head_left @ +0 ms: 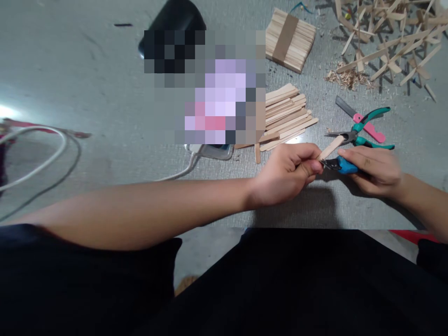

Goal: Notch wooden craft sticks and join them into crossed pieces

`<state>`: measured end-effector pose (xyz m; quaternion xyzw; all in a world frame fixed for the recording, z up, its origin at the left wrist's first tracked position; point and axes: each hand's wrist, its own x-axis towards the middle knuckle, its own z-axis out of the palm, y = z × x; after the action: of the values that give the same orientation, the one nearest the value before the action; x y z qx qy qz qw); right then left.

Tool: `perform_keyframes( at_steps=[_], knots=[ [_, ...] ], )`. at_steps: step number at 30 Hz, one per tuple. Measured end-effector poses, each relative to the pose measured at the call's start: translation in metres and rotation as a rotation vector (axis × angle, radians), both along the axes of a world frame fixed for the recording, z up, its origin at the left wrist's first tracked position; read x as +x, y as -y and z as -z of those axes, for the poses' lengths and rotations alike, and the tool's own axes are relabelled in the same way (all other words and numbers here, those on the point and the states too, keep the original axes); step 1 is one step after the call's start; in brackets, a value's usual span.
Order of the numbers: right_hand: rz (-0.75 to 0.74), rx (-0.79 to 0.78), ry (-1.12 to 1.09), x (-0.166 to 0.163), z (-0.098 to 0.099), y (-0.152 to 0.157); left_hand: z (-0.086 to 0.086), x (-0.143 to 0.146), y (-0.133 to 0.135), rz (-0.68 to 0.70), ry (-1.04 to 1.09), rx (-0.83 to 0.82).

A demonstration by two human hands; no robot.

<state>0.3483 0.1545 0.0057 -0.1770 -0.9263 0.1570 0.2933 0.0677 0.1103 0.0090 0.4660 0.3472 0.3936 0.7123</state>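
Note:
My left hand point(285, 172) pinches a wooden craft stick point(332, 148) near its lower end; the stick slants up to the right. My right hand point(376, 170) is closed around blue-handled pliers point(346, 165). Their dark metal jaws sit right at the stick's lower end, close to my left thumb and fingertips. I cannot tell whether the jaws touch the wood. Just beyond the hands lie green-handled pliers point(371, 114), partly behind the held stick. A pink utility knife point(374, 129) with its blade out lies under them.
Loose craft sticks point(289, 114) lie left of the tools, with a banded bundle point(290, 39) behind. Joined stick pieces point(388, 51) and wood shavings point(348, 77) are at the back right. A white cable point(187, 170), a black object point(178, 18) and a pixelated patch lie left.

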Motion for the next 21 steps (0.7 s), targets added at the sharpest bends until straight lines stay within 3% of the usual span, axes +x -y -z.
perform_keyframes(
  at_steps=[8,15,21],
  knots=[
    [0.018,0.042,0.012,-0.0018,-0.0002,0.0018,-0.0021,0.0021,0.0014,-0.036,-0.074,0.084],
    [0.084,0.193,0.024,-0.0034,-0.0009,0.0019,-0.0005,0.0011,0.0032,0.060,0.050,-0.048],
    [0.113,0.267,0.053,-0.0026,-0.0045,0.0003,-0.0040,0.0030,0.0028,0.012,0.143,-0.166]
  ],
)
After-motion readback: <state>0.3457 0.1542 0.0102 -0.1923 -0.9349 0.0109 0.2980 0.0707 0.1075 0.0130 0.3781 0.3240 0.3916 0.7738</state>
